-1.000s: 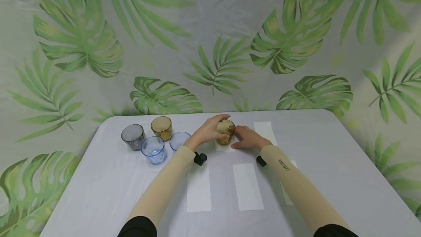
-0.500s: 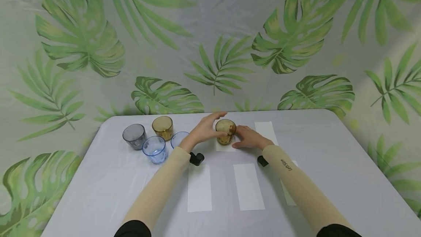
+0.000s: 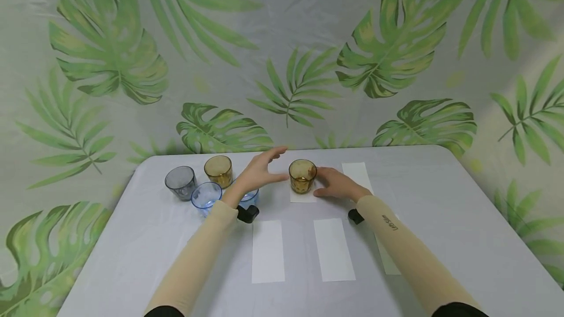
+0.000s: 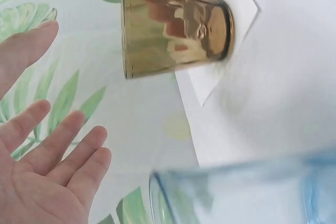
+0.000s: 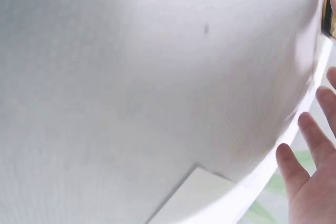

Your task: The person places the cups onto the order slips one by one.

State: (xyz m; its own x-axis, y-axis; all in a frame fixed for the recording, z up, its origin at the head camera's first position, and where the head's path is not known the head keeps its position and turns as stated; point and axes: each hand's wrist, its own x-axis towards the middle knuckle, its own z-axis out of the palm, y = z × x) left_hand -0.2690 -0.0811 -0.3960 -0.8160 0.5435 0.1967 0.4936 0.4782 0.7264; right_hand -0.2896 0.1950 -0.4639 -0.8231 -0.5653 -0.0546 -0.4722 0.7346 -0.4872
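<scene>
An amber glass tumbler (image 3: 302, 177) stands upright on a white paper strip (image 3: 302, 199) near the back of the table. My left hand (image 3: 257, 172) is to its left, fingers and thumb spread wide; in the left wrist view a gap shows between the fingers (image 4: 86, 140) and the tumbler. On the other side, my right hand (image 3: 338, 185) is right beside the tumbler, fingertips at its wall and thumb near the base. Its other fingers look loosely extended in the right wrist view. Below my left hand sits a blue glass tumbler (image 3: 251, 198), partly hidden by the wrist.
At the left stand a grey tumbler (image 3: 180, 183), another amber tumbler (image 3: 219, 172) and a second blue one (image 3: 205, 194), close together. More white paper strips (image 3: 268, 251) lie on the table (image 3: 458, 229) in front and to the right. A leaf-patterned cloth (image 3: 299, 23) hangs behind.
My left hand has let go of the amber tumbler and drawn away to the left, over the blue tumbler. The right hand stays beside the amber tumbler, shifted very slightly right.
</scene>
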